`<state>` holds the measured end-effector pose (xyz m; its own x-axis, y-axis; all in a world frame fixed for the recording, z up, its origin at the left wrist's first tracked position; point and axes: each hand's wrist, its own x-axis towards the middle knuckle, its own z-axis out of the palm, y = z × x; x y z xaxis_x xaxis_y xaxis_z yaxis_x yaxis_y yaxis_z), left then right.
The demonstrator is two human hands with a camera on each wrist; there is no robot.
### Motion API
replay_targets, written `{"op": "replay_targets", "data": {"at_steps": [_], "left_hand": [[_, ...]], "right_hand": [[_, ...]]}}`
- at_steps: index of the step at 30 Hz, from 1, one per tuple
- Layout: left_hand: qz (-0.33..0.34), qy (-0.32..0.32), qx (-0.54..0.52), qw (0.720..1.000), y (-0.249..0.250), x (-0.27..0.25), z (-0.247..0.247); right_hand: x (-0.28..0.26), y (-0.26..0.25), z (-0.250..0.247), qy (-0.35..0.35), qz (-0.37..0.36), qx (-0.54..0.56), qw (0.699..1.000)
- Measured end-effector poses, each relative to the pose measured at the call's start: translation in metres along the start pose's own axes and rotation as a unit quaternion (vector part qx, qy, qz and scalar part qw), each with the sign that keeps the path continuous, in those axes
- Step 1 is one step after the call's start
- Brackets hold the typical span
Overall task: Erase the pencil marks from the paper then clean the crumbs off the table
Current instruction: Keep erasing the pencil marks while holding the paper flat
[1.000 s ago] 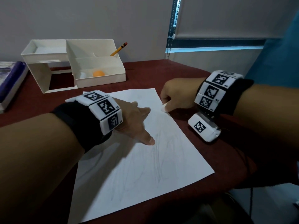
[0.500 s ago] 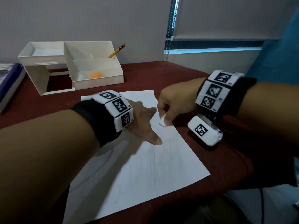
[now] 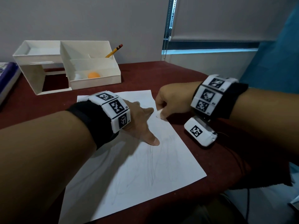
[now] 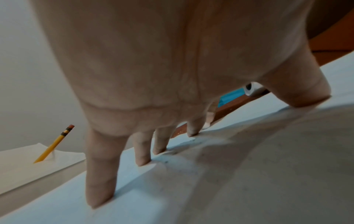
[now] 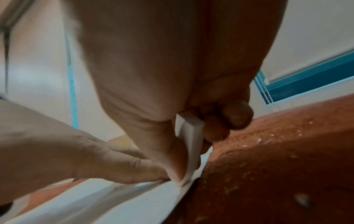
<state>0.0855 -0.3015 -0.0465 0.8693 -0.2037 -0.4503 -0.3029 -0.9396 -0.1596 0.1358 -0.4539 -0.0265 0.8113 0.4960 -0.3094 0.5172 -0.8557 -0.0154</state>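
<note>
A white sheet of paper [image 3: 145,172] with faint pencil lines lies on the dark red table [image 3: 161,73]. My left hand [image 3: 142,120] presses flat on the sheet's upper half, fingers spread and straight; the fingertips [image 4: 99,201] touch the paper [image 4: 249,174]. My right hand [image 3: 171,102] pinches a white eraser [image 3: 159,114] at the paper's right edge. In the right wrist view the eraser [image 5: 192,141] is held between thumb and curled fingers, its lower end on the paper's [image 5: 91,201] edge. Pale crumbs [image 5: 258,141] dot the red table beside it.
A white desk organiser [image 3: 72,65] stands at the back left, holding a yellow pencil [image 3: 114,50] and an orange ball [image 3: 93,75]. A book [image 3: 8,78] lies at the far left edge. A window blind with a bead chain [image 3: 169,28] is behind the table.
My right hand with the eraser has shifted back and forth over the paper's upper right edge. The left hand stays pressed on the sheet. The head view has shifted slightly.
</note>
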Motion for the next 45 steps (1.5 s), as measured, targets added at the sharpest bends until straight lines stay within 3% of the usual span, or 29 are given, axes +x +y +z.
{"op": "replay_targets", "data": {"at_steps": [2,3,8,12,13,17,21,26,30,35,39,45], "left_hand": [[0.000,0.000,-0.002,1.000,0.000,0.000,0.000],[0.000,0.000,-0.003,1.000,0.000,0.000,0.000],[0.002,0.004,-0.001,1.000,0.000,-0.001,0.000],[0.001,0.004,-0.001,1.000,0.000,-0.001,0.000],[0.002,0.004,0.002,1.000,0.001,-0.001,0.000],[0.008,0.008,0.002,1.000,0.000,-0.002,0.000],[0.052,0.013,-0.001,0.999,-0.002,-0.001,0.004],[0.021,0.014,0.011,1.000,-0.001,0.001,0.003],[0.034,0.010,0.004,0.999,-0.003,0.001,0.004],[0.011,0.009,0.005,1.000,-0.002,0.003,0.003],[0.033,0.014,0.002,0.999,-0.003,0.004,0.005],[0.016,0.019,0.009,1.000,-0.002,0.003,0.005]], "right_hand": [[-0.004,0.000,-0.007,-0.078,0.001,0.007,0.997],[-0.004,-0.001,-0.008,-0.084,0.000,0.003,0.996],[0.004,-0.002,0.003,0.048,0.000,-0.016,0.999],[-0.007,-0.001,-0.001,-0.081,0.004,0.029,0.996],[-0.006,-0.001,-0.003,-0.075,0.008,0.028,0.997],[-0.003,-0.009,0.003,0.060,0.024,-0.032,0.997],[-0.019,-0.032,0.014,-0.017,-0.057,0.019,0.998],[-0.008,-0.019,0.008,0.063,0.010,0.007,0.998],[-0.015,-0.031,0.011,-0.016,-0.047,0.010,0.999],[-0.004,-0.008,0.003,0.078,0.016,-0.043,0.996],[-0.018,-0.022,0.011,-0.029,-0.038,0.022,0.999],[-0.005,-0.014,0.007,0.052,-0.002,-0.018,0.998]]}}
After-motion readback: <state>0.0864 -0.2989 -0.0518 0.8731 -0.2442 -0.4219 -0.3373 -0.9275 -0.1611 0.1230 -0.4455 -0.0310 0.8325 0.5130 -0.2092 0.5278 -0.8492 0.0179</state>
